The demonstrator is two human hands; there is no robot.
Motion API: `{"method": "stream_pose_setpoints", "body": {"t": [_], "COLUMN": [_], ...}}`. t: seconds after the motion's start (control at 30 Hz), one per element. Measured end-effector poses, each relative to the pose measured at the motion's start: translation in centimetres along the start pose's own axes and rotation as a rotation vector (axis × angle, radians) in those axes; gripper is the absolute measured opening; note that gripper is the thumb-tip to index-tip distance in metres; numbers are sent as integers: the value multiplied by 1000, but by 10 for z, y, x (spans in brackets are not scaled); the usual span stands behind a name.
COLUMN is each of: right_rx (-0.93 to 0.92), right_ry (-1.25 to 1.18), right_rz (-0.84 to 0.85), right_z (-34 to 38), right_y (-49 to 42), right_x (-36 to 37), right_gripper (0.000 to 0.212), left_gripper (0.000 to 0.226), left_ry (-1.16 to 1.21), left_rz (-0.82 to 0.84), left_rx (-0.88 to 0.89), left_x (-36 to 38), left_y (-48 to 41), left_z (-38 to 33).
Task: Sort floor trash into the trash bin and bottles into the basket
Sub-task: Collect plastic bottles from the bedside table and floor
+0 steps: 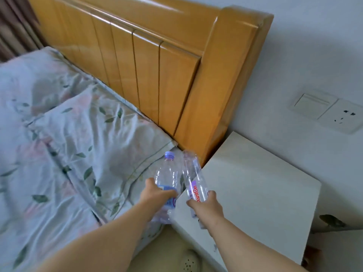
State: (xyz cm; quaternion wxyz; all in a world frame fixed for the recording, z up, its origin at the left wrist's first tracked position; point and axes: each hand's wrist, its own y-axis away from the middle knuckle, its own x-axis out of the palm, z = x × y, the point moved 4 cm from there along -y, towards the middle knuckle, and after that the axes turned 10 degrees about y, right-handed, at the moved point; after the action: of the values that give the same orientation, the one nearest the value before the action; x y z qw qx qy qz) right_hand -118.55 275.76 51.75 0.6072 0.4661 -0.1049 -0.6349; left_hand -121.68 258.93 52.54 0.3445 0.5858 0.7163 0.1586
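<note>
In the left hand point(157, 195), a clear plastic water bottle with a pale purple screw cap point(167, 173), fingers and thumb curled tight round its labelled middle, cap end pointing up and away toward the bed head. In the right hand point(206, 203), a second clear, crumpled plastic bottle with a purple label and red lettering point(196, 183), clamped round its lower half, upper end leaning slightly leftward toward the first bottle. Both bottles up in the air, side by side, upper ends close together over the seam between bed and bedside cabinet; touching or just apart, impossible to tell through the blur. Both bare forearms reaching forward from the bottom of the view. To the left, rumpled pale blue bedding with green leaves and pink flowers point(68, 134), a pillow against the glossy orange-brown wooden headboard with vertical panels point(147, 75). To the right, a white square-topped bedside cabinet point(255, 183), tight against the headboard post. On the pale wall behind, a white rocker light switch point(312, 105) just beside a white power socket point(343, 118). Brown curtain point(17, 26) in the far top left corner. Down at the bottom edge, on beige floor point(163, 244), the toe of a pale perforated slipper point(188, 260).
</note>
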Motion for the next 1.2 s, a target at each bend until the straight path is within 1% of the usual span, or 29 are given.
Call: {"method": "stream_pose_setpoints", "body": {"t": [0.1, 0.23, 0.37, 0.43, 0.5, 0.57, 0.67, 0.77, 0.83, 0.9, 1.03, 1.13, 1.2], "right_rx": [-70, -155, -206, -253, -296, -341, -422, -497, -518, -545, -624, -672, -726], "right_ry": [40, 119, 192, 267, 341, 411, 504, 590, 641, 703, 818, 873, 906], "right_rz": [32, 89, 201, 256, 307, 349, 412, 502, 580, 623, 707, 761, 799], "right_z": [14, 25, 23, 22, 23, 24, 31, 35, 31, 25, 1, -19, -38], "right_y": [29, 87, 140, 161, 176, 188, 208, 234, 253, 271, 330, 373, 413], "right_x": [36, 98, 167, 199, 222, 247, 283, 310, 331, 350, 397, 430, 461], "right_gripper": [55, 52, 61, 57, 53, 53, 66, 68, 68, 74, 83, 83, 83], "left_gripper": [62, 68, 66, 69, 71, 76, 83, 86, 89, 94, 92, 91, 88], "left_ry": [57, 165, 292, 351, 411, 466, 544, 619, 709, 816, 1000, 998, 1063], "left_rz": [-39, -116, -243, -312, -370, -421, -523, -628, -683, -736, -900, -971, -1019], "left_rx": [16, 26, -21, -42, -59, -96, -175, -217, -242, -248, -264, -279, -262], "left_x": [-47, -121, -188, -217, -238, -257, -284, -305, -313, -318, -345, -368, -390], "left_y": [19, 49, 83, 100, 112, 126, 149, 173, 190, 205, 256, 299, 335], "left_z": [26, 78, 136, 162, 184, 206, 241, 268, 287, 303, 346, 377, 410]}}
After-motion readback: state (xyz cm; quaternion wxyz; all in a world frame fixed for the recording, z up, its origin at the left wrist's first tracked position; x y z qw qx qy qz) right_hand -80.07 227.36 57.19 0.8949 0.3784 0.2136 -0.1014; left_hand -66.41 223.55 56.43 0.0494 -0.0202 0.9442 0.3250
